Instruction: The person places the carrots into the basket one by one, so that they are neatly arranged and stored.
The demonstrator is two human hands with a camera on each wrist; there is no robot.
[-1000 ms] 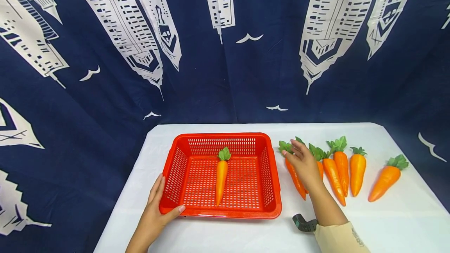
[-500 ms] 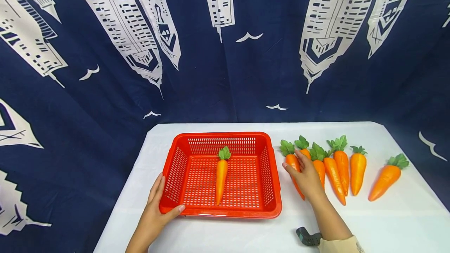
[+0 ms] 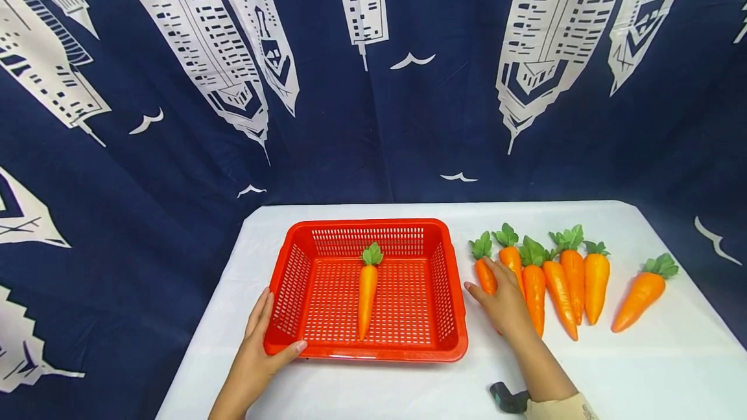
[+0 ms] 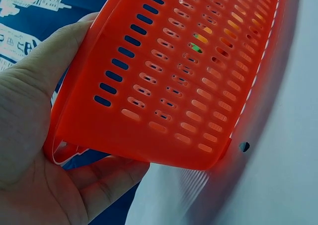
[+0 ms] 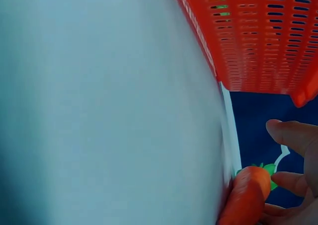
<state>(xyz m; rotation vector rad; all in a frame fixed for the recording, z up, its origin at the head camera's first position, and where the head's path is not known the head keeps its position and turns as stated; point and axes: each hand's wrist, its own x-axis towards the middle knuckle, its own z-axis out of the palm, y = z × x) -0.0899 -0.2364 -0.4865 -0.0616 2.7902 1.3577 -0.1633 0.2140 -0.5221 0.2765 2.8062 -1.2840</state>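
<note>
Apparently 7 carrots (image 3: 592,280), 1 basket (image 3: 455,303), 2 hands.

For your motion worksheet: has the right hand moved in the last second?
Yes. The right hand has drawn back toward the person, down the leftmost loose carrot, judged against the basket.

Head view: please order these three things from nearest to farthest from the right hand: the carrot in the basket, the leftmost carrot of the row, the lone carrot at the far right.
From the right hand:
1. Leftmost carrot, under the fingers, right of the basket.
2. Carrot in the basket, to the hand's left.
3. Lone carrot, far right on the table.
</note>
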